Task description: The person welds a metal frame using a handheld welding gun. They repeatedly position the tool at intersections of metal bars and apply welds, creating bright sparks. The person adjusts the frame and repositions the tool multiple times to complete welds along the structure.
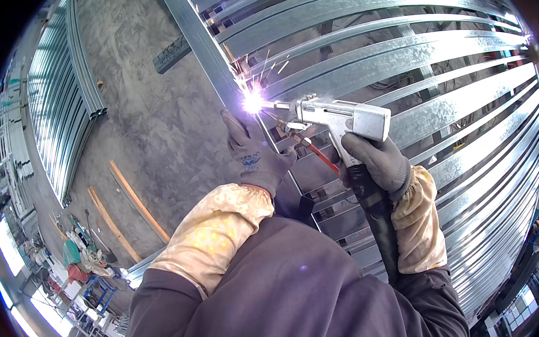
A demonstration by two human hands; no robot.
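My right hand (378, 163), in a grey glove, is wrapped round the grip of a silver welding gun (341, 115). The gun's nozzle points left at a glaring arc (253, 102), where sparks fly upward over the edge of a galvanized steel tube (199, 44). Just below the arc, my gloved left hand (257, 157) straddles that tube, fingers along its left side and thumb on its right. Glare hides the joint itself. A black-wrapped cable (378, 223) runs from the gun down beside my right forearm. Behind the nozzle lies a red rod-like piece (322, 157) with a metal end.
Rows of galvanized tubes (358, 3) form a wide frame on the right. A short tube end (172, 54) juts out left. Stacked metal profiles (56, 115) lie at far left, and two wooden strips (137, 198) on the concrete floor (151, 114). Clutter (83, 253) stands beyond.
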